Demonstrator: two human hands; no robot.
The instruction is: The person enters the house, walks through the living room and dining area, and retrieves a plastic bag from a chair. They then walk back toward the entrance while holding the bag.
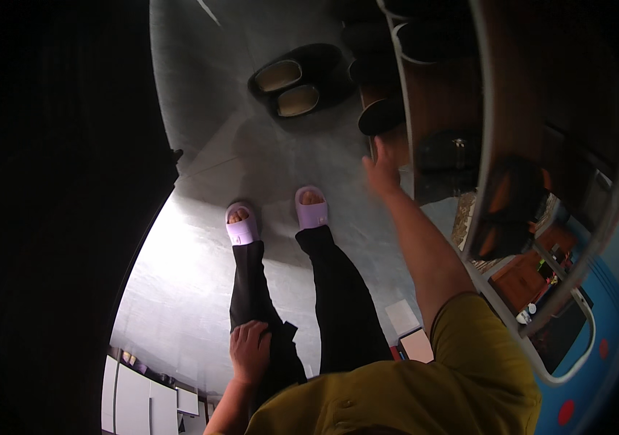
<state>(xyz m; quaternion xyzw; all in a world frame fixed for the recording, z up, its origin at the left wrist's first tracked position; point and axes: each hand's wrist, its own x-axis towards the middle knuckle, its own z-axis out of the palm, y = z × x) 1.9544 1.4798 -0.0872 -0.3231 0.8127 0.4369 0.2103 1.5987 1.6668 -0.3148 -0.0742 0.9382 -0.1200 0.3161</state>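
Observation:
My right hand (383, 170) reaches to the lowest shelf of a shoe rack (440, 94), fingers stretched out. Its fingertips are just below the rounded end of a black shoe (380, 117); I cannot tell whether they touch it. Part of that hand is slightly blurred, and it seems to hold nothing. Down on my thigh, over the black trousers (342, 304), my left hand (250, 351) lies flat with its fingers spread. A pair of dark shoes (318, 65) with tan insoles stands on the grey floor ahead of my feet.
Lilac slides (313, 212) are on my feet. More dark shoes (451, 163) fill the rack, which rises close on my right. A dark vertical panel (63, 217) blocks the left side. Small boxes (416, 346) lie near my right leg; white cabinets (131, 399) stand at lower left.

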